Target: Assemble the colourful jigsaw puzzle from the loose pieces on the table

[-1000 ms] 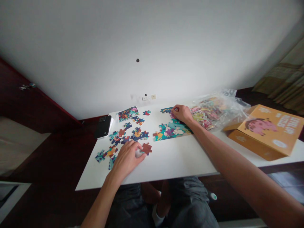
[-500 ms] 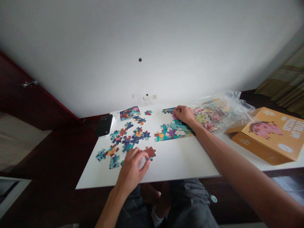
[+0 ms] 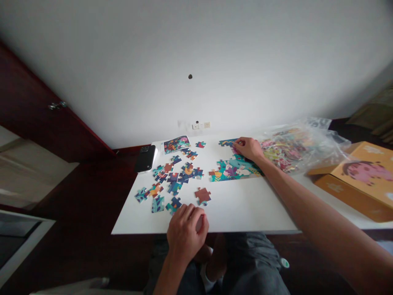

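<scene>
My left hand (image 3: 186,230) rests at the front edge of the white table (image 3: 245,209), its fingers curled closed, with nothing visible in them. Just beyond it lies a brown puzzle piece (image 3: 203,196), apart from the fingers. My right hand (image 3: 249,148) reaches to the upper part of the joined puzzle section (image 3: 236,169), which shows white rabbits on teal. Thumb and forefinger pinch at a puzzle piece (image 3: 235,150) there, mostly covered by the hand. To the left spread several loose and joined puzzle pieces (image 3: 174,187).
A picture card (image 3: 177,144) and a black phone (image 3: 145,158) lie at the table's back left. Right of my right hand is a clear plastic bag (image 3: 288,147) of more pieces, beside an orange box (image 3: 359,184). A lone piece (image 3: 200,144) sits toward the wall.
My left hand has drawn back from the brown piece toward the table's front edge, leaving it lying there. My right hand stays at the puzzle's upper part. The view has shifted slightly left.
</scene>
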Demonstrator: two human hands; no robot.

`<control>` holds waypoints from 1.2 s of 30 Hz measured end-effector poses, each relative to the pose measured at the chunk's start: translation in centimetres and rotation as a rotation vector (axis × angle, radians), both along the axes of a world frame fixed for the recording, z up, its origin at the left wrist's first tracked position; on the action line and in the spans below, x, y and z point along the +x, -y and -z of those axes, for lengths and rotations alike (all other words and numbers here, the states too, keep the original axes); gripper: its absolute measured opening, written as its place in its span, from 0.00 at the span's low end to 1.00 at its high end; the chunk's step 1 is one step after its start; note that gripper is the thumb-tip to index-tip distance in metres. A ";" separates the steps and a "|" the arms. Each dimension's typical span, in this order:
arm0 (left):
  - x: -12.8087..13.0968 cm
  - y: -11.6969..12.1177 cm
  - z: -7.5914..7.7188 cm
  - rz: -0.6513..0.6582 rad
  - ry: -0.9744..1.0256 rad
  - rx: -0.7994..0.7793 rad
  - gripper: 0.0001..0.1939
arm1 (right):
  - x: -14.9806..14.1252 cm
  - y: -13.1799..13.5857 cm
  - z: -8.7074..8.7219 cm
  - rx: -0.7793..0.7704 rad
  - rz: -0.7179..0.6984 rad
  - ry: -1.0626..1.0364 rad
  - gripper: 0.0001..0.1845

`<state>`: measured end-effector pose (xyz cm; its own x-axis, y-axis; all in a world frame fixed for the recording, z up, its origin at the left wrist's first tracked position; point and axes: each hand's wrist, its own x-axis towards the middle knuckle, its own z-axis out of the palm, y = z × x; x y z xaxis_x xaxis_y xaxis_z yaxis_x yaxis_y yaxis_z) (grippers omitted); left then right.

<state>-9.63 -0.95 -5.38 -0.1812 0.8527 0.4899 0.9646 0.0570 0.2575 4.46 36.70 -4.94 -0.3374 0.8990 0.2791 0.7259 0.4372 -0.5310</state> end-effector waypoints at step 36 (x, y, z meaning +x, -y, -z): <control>-18.2 0.3 -4.6 -0.380 -0.055 -0.483 0.16 | 0.0 0.2 -0.3 -0.035 0.001 0.031 0.15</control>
